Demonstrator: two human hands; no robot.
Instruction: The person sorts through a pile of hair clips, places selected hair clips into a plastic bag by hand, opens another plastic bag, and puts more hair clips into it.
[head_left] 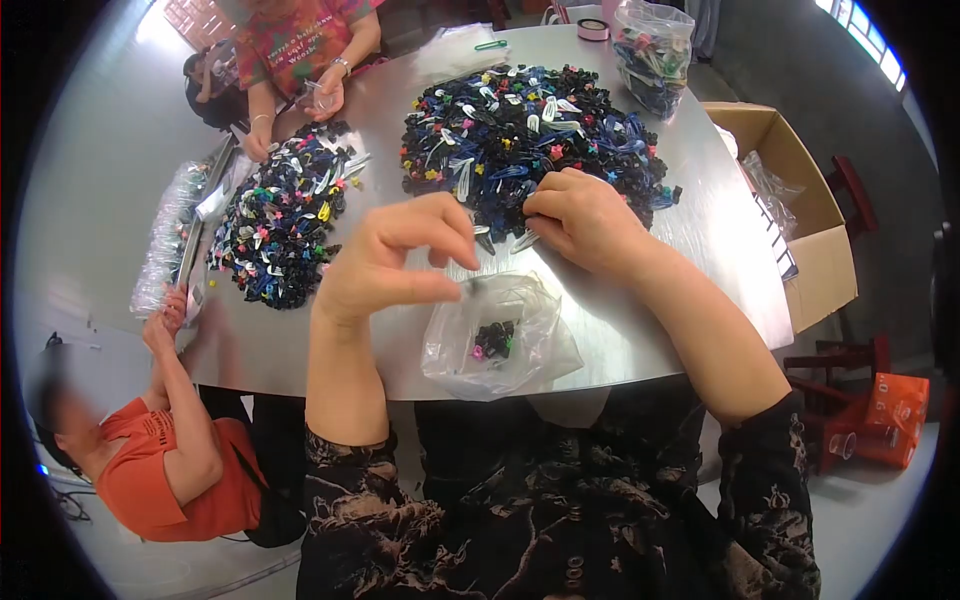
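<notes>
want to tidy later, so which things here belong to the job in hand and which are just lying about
Likely in the job:
big clip pile, at the right hand
open bag with clips inside, by the left hand

Apparently lying about:
tape roll
cardboard box
orange bag

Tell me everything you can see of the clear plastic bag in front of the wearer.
The bag looks like thin, transparent plastic, crumpled and slightly cloudy, with loose folds along its sides. It lies on the metal table, close to the near edge. A small cluster of black pieces shows inside, with touches of pink and green. The left hand is at its upper end; whether the fingers touch the plastic, I cannot tell.
</notes>
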